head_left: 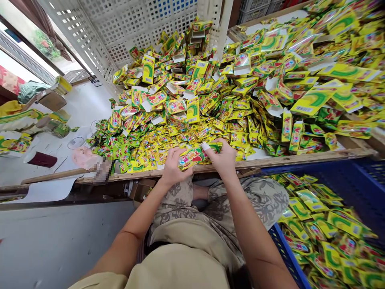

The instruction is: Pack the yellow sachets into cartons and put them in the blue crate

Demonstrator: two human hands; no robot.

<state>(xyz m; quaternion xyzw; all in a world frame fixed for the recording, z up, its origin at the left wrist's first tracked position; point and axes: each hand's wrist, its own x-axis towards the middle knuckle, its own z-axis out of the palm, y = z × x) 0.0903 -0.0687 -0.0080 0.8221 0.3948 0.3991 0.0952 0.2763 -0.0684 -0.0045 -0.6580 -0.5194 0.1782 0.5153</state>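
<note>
Between my hands is a small yellow and green candy box (190, 157) with colourful lettering, held just above the wooden edge of the table. Its left end is gripped by my left hand (175, 165), fingers wrapped round it. My right hand (221, 157) holds the right end, where a white patch, a flap or a wrapped thumb, shows at the thumb. Straight ahead lies a heap of small yellow and green candy packets (168, 138). Behind and on top of them are many printed boxes (176, 106), several with white flaps standing open.
A white perforated crate (120, 24) lies tipped behind the heap. At lower right, a blue crate (284, 247) holds many boxes. The table's wooden rim (300, 160) runs across in front of me. A dark red cup (40, 159) and a pink cloth (84, 157) lie on the left.
</note>
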